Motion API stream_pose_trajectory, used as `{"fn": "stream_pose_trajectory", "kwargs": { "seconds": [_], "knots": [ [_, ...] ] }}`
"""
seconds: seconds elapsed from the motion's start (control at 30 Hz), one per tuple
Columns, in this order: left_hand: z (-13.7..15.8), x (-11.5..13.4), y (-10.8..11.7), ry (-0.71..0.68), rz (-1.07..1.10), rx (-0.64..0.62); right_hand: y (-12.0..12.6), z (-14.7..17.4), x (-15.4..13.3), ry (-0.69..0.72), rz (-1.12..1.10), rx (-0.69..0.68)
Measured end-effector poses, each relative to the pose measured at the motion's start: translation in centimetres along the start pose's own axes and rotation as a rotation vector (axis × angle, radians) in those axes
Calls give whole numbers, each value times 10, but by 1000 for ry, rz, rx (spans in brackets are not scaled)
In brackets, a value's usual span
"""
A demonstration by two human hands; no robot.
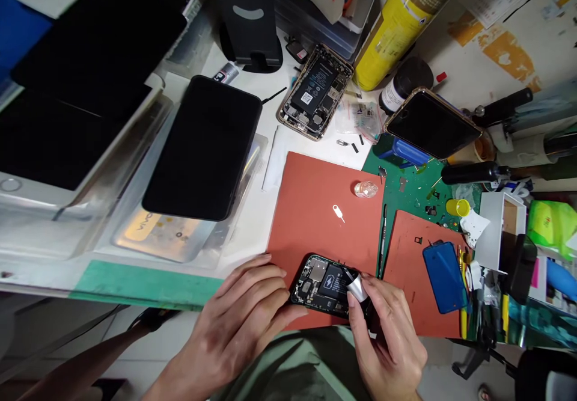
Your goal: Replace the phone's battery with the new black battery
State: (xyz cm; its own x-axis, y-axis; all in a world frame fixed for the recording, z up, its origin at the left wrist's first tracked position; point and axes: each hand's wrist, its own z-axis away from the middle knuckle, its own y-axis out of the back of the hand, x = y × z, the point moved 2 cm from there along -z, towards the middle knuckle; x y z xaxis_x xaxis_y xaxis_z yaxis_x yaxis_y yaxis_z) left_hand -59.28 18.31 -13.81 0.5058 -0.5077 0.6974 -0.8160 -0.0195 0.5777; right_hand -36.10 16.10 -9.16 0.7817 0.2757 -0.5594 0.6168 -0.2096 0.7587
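Note:
An opened phone [317,283] lies on the red-brown mat [311,208], with its battery [334,282] and circuit boards exposed. My left hand [246,305] holds the phone's left end, thumb along the near edge and fingers at the corner. Between thumb and fingers, my right hand [390,329] pinches a small silver tube-like piece [357,288] with a dark end, over the right part of the phone. I cannot make out its exact kind. The phone's right end is partly hidden by that hand. Farther up the mat are a SIM eject pin [338,213] and a small clear bottle [365,189].
Another opened phone [315,91] lies at the back beside a yellow spray can [401,22]. Dark-screened devices, including a black phone [202,148], are stacked at left. Tweezers [383,238] lie along the mat's right edge. A blue phone [445,276] and several tools are at right.

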Motion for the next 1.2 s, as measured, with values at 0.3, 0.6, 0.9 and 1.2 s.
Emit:
{"fn": "stream_pose_trajectory", "kwargs": {
  "seconds": [0.3, 0.6, 0.9, 1.2],
  "knots": [
    [-14, 5, 7, -42, 6, 11, 4, 5, 2, -26, 14, 23],
    [-19, 6, 8, -56, -10, 17, 9, 9, 5, -24, 21, 47],
    [-23, 7, 9, -53, -7, 11, 13, 10, 8, -47, 35, 57],
    [-23, 5, 7, -78, -34, 28, 19, 13, 9, -55, 63, 83]
  ]
}}
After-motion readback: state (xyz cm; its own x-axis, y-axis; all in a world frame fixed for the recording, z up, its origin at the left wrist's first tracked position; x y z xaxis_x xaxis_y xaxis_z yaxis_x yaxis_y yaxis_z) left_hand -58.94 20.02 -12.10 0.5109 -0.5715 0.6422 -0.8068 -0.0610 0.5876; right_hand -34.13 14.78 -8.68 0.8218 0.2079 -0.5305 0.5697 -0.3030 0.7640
